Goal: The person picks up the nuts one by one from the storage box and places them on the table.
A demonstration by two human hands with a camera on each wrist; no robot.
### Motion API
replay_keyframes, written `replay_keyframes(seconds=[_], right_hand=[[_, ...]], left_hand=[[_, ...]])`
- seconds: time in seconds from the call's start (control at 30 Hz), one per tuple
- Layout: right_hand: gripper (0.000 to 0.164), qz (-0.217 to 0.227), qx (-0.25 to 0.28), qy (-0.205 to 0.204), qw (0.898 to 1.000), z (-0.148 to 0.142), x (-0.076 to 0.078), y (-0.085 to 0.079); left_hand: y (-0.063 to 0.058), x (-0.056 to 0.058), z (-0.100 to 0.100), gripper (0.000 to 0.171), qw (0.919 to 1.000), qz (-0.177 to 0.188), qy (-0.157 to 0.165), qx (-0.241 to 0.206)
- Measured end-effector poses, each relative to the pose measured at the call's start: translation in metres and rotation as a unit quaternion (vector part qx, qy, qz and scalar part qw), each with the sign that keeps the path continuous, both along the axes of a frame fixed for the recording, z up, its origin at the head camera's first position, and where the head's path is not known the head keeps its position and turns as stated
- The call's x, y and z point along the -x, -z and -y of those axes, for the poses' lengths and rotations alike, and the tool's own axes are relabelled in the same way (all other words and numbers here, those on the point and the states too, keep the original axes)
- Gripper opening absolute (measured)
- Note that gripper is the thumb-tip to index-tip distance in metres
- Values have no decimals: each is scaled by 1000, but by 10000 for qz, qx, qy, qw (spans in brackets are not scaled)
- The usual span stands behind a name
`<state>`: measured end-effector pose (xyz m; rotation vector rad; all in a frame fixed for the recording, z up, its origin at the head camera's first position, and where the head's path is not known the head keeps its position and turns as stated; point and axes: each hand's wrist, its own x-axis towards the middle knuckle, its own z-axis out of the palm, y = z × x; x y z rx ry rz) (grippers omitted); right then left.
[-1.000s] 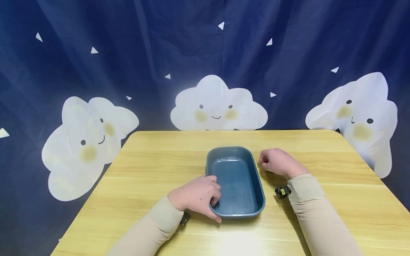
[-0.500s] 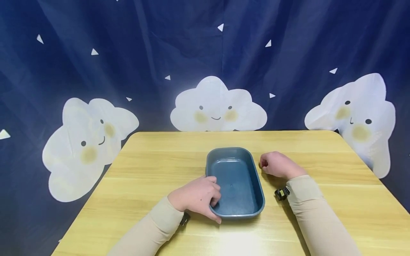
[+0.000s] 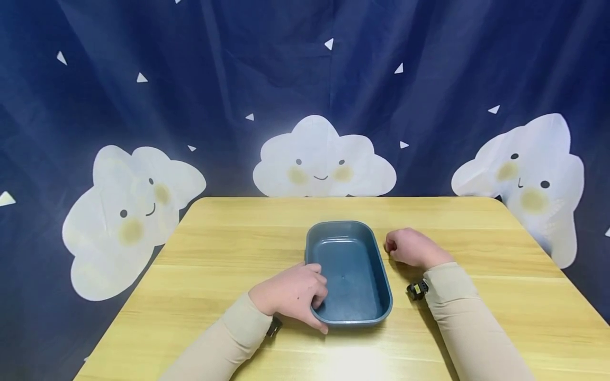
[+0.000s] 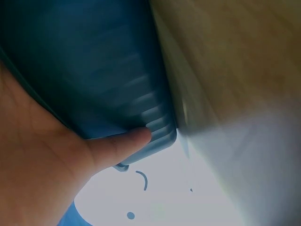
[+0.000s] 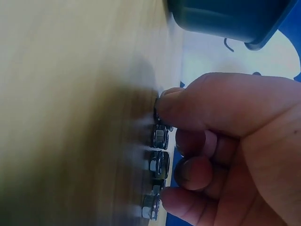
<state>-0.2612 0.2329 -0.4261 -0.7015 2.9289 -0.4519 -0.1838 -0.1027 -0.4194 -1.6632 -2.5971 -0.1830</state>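
A dark blue-grey plastic bin [image 3: 350, 280] with rounded corners stands upright on the wooden table, its inside bare. My left hand [image 3: 293, 293] grips its near left corner, fingers over the rim and thumb along the outer wall. In the left wrist view the thumb [image 4: 122, 146] lies against the bin's ribbed side. Just right of the bin, my right hand [image 3: 414, 247] is low on the tabletop with curled fingers. The right wrist view shows several shiny metal hex nuts [image 5: 160, 165] in a row on the table, with thumb and little finger closing on them from either end.
The light wooden table [image 3: 229, 243] ends at a far edge in front of a dark blue curtain [image 3: 286, 63] printed with white clouds. A small black wrist camera [image 3: 418, 289] hangs under the right cuff, close over the table.
The head view tilts slightly upward, so everything sits a little lower in it. Both hands keep their places: left at the bin's corner, right over the nuts.
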Motion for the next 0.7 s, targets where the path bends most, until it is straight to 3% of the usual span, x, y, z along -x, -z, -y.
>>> replay_keyframes(seconds=[0.43,0.7], right_hand=[[10,-355,454,253,9980,2,-2,-17],[6,-787,656,60,9947,1,-5,-29]], left_hand=[[0,2,4,56,9998,30,61,-161],[1,5,7,53,9988,315,104,-355]])
